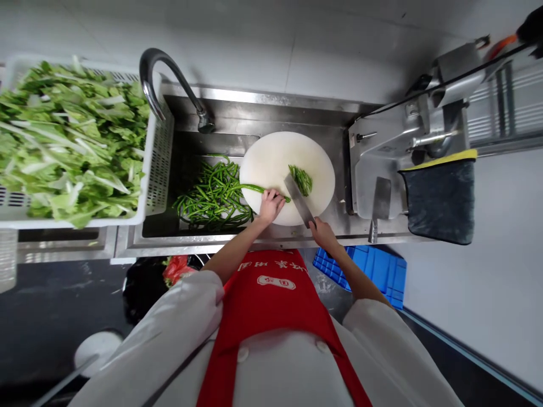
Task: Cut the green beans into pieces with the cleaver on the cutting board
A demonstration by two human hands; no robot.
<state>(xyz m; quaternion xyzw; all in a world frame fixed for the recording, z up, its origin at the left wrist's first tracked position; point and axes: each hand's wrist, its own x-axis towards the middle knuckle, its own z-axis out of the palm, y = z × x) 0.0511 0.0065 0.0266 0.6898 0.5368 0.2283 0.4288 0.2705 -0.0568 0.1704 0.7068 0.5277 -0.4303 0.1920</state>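
On the round white cutting board (263,155), my left hand (272,206) is closed over long green chili peppers (253,187), pressing them down. Their stems reach out to the left past the board's edge, and their cut ends poke out to the right of my fingers. My right hand (321,232) grips the handle of a cleaver (299,200). Its blade slants across the board between the peppers and a small heap of sliced pepper (301,180). Left of the board, a loose pile of whole green peppers (212,195) lies in the sink.
A white plastic basket (146,189) full of cut leafy greens (72,141) stands at the left, beside the curved faucet (159,68). To the right are a second cleaver (380,200), a dark cloth (441,198) and a knife rack (441,85). A blue crate (382,274) sits on the floor below.
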